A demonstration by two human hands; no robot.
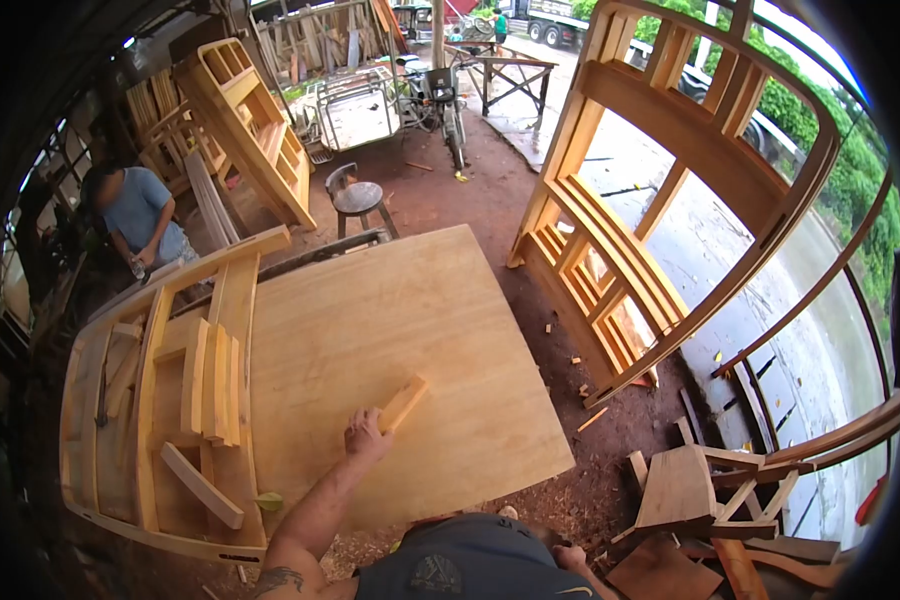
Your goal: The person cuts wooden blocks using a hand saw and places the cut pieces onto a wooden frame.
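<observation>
My left hand [367, 436] is closed on the near end of a short wooden block [404, 402]. The block lies on a broad, pale plywood panel [390, 310]. My right hand [570, 557] hangs low beside my body, past the panel's near edge, and its fingers are too small and shaded to read. Left of the block, a wooden frame [150, 400] rests along the panel's side. Several wood strips [210, 385] lie across that frame, and a loose slat [202, 485] sits at an angle near its front. A green leaf [269, 501] is by the panel's near left corner.
A tall wooden frame [710, 130] stands at the right. Wood offcuts and a small wooden piece [676, 488] crowd the lower right. Beyond the panel are a stool [355, 197] and another wooden frame [250, 130]. A person in a blue shirt [138, 210] is at the left.
</observation>
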